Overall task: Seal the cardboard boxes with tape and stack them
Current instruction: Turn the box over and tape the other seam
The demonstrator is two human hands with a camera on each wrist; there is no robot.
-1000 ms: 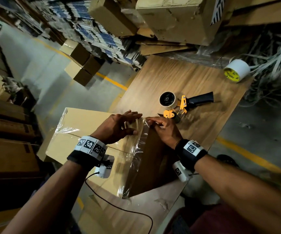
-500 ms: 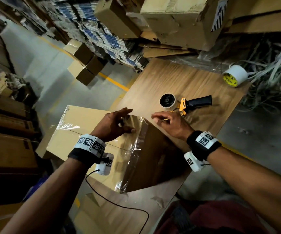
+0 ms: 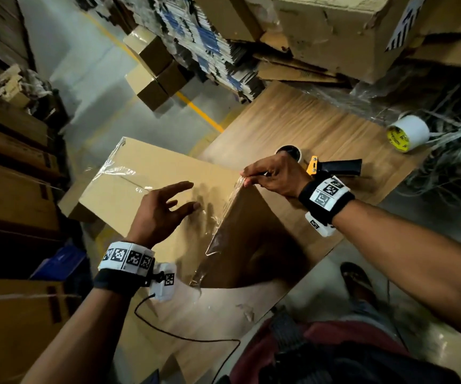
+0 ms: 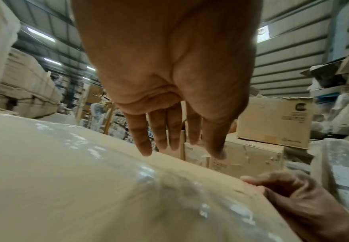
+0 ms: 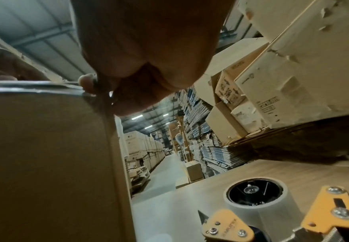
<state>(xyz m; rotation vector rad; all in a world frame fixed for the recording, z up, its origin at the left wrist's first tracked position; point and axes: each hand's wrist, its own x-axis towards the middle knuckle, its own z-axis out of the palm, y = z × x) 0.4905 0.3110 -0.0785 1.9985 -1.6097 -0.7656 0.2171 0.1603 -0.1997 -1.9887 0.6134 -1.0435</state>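
On the wooden bench (image 3: 320,128), one tan cardboard box (image 3: 151,173) under clear tape, one yellow-and-black tape dispenser (image 3: 331,167), left hand (image 3: 162,212) spread wide just above box top, right hand (image 3: 276,176) pinching tape at box's top edge.

wooden table (image 3: 320,126), torn paper strips (image 3: 456,151).

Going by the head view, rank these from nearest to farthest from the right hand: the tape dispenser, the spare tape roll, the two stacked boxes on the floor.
1. Tape dispenser: just behind the right hand, on the wooden table.
2. Two stacked boxes: on the floor, far to the hand's upper left.
3. Spare tape roll: at the table's far right corner. Too close to the boxes to call firmly.
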